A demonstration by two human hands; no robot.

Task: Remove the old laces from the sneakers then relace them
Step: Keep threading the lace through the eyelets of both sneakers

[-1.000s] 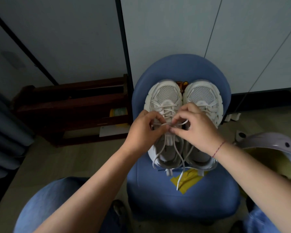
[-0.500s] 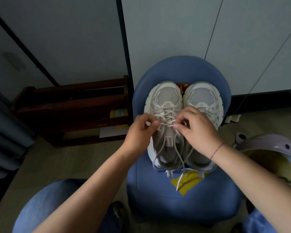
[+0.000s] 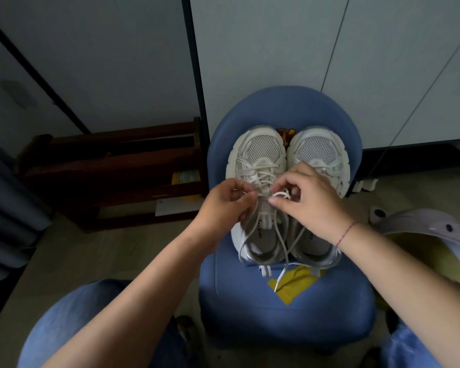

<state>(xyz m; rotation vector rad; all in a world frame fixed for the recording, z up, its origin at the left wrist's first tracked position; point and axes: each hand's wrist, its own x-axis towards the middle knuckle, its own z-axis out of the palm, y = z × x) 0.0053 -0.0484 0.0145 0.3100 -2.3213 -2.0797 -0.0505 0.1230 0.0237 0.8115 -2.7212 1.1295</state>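
At far left I see a dark brown wooden rack (image 3: 112,166) on the floor. The left hand (image 3: 223,205) pinches the thin white lace (image 3: 280,194) between thumb and forefinger, over the left white mesh sneaker (image 3: 258,155). That sneaker sits toe-away on the round blue padded chair seat (image 3: 276,314), its lace crossed through the upper eyelets and its loose ends trailing past the heel. The right hand (image 3: 308,203) pinches a small loop of the same lace. The right white mesh sneaker (image 3: 322,152) lies touching alongside.
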